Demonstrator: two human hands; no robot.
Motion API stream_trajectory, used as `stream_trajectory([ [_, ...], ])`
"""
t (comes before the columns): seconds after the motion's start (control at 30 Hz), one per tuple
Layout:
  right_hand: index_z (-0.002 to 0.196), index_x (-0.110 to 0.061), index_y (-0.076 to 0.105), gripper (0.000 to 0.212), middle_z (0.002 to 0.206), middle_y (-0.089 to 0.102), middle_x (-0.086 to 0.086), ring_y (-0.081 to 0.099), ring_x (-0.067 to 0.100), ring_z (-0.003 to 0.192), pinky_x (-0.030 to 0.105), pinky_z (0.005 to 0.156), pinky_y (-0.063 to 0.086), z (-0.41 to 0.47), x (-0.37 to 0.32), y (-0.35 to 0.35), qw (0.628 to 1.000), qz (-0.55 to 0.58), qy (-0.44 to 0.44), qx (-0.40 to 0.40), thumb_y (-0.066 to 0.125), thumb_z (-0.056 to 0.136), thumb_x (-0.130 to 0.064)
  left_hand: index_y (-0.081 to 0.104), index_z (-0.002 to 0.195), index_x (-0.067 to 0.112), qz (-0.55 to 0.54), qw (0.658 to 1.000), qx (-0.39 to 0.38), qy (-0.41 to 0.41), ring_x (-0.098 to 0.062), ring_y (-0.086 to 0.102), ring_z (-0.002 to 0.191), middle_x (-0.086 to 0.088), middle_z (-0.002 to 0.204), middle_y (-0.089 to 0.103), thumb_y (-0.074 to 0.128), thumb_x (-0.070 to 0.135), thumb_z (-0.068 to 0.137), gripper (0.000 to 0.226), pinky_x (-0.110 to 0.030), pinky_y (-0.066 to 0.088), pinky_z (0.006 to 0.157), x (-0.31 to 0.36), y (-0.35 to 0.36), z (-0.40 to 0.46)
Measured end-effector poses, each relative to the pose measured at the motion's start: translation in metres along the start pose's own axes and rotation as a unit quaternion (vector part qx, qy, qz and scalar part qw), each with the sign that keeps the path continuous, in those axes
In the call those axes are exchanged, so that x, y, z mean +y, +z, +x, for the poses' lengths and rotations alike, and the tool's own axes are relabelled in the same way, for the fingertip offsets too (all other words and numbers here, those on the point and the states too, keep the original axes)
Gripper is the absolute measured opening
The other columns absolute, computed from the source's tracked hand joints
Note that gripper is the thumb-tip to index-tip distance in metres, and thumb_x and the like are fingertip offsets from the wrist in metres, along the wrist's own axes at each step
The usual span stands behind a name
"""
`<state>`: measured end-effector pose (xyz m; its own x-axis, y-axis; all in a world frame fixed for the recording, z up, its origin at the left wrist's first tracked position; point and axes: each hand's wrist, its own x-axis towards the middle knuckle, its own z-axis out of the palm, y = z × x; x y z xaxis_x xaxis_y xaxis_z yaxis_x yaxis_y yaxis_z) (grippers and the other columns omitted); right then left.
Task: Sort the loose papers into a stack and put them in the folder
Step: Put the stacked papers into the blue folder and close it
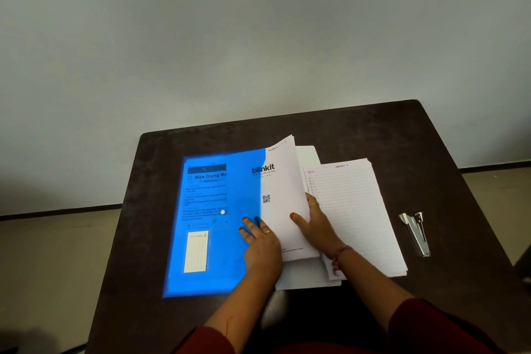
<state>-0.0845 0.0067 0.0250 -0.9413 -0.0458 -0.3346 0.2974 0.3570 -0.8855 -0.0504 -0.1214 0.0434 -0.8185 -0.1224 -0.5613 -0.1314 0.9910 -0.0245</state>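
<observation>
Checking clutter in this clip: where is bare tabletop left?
Bare: the table strip behind the blue folder, and around the stapler. Crowded: centre, where both hands work the papers beside the lined sheets.

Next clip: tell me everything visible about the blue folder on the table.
The blue folder is translucent plastic and lies flat on the left part of the dark table, long side running away from the person. Printed sheets show through it, one headed "Wipe Drying", plus a small cream label near its lower left. A stack of papers with a "blinkit" logo sits partly inside its right edge. The left hand rests on the folder there; the right hand holds the stack.
</observation>
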Motion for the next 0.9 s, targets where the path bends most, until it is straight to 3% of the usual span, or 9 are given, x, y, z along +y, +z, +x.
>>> stream_trajectory([
  [0.23, 0.149, -0.010, 0.009, 0.063, 0.150, 0.031, 0.006, 0.038, 0.019, 0.134, 0.020, 0.103, 0.033, -0.003, -0.002, 0.036, 0.998, 0.034, 0.013, -0.049, 0.047, 0.098, -0.011, -0.007, 0.148, -0.003, 0.003, 1.000, -0.002, 0.003, -0.046, 0.004, 0.144, -0.032, 0.154, -0.007, 0.037, 0.010, 0.101, 0.066, -0.043, 0.032, 0.110, -0.002, 0.000, -0.001],
  [0.33, 0.148, -0.009, 0.013, 0.061, 0.140, 0.032, -0.005, 0.036, 0.008, 0.127, 0.009, 0.094, 0.030, -0.003, -0.006, 0.038, 0.998, 0.050, 0.011, 0.026, 0.047, 0.098, -0.008, -0.007, 0.148, -0.004, 0.009, 1.000, 0.001, 0.008, -0.047, 0.005, 0.143, -0.033, 0.154, -0.006, 0.037, 0.009, 0.101, 0.066, -0.043, 0.032, 0.111, -0.003, 0.000, -0.002],
  [0.43, 0.142, -0.005, 0.032, 0.048, 0.126, 0.049, 0.005, 0.052, 0.020, 0.116, 0.002, 0.083, 0.036, -0.003, -0.001, 0.036, 0.990, 0.023, 0.015, 0.137, 0.047, 0.097, -0.005, -0.006, 0.148, -0.004, 0.012, 1.000, 0.000, 0.012, -0.048, 0.007, 0.143, -0.034, 0.153, -0.005, 0.038, 0.009, 0.101, 0.066, -0.044, 0.031, 0.111, -0.004, 0.001, -0.002],
  [0.53, 0.134, -0.004, 0.046, 0.039, 0.127, 0.057, 0.014, 0.054, 0.026, 0.116, 0.009, 0.087, 0.037, -0.002, 0.002, 0.035, 0.990, -0.008, -0.006, 0.143, 0.049, 0.095, -0.001, -0.006, 0.148, -0.004, 0.006, 1.000, -0.001, 0.015, -0.048, 0.007, 0.143, -0.034, 0.153, -0.005, 0.037, 0.009, 0.101, 0.065, -0.044, 0.029, 0.112, -0.005, 0.000, -0.002],
  [0.67, 0.136, -0.007, 0.046, 0.040, 0.132, 0.056, 0.010, 0.053, 0.022, 0.121, 0.016, 0.095, 0.037, -0.005, -0.001, 0.042, 0.993, -0.015, -0.018, 0.114, 0.049, 0.096, -0.004, -0.007, 0.148, -0.003, -0.006, 1.000, 0.003, 0.016, -0.045, 0.007, 0.144, -0.030, 0.155, -0.005, 0.038, 0.010, 0.102, 0.066, -0.043, 0.028, 0.113, -0.007, -0.001, -0.002],
  [0.9, 0.133, -0.010, 0.047, 0.039, 0.119, 0.060, 0.009, 0.059, 0.021, 0.107, 0.018, 0.086, 0.044, -0.003, -0.006, 0.066, 0.997, 0.013, -0.016, 0.074, 0.055, 0.094, -0.009, -0.007, 0.149, -0.002, -0.051, 0.998, 0.013, 0.028, -0.042, 0.004, 0.145, -0.028, 0.156, -0.007, 0.037, 0.013, 0.102, 0.066, -0.040, 0.027, 0.114, -0.011, -0.005, -0.006],
])
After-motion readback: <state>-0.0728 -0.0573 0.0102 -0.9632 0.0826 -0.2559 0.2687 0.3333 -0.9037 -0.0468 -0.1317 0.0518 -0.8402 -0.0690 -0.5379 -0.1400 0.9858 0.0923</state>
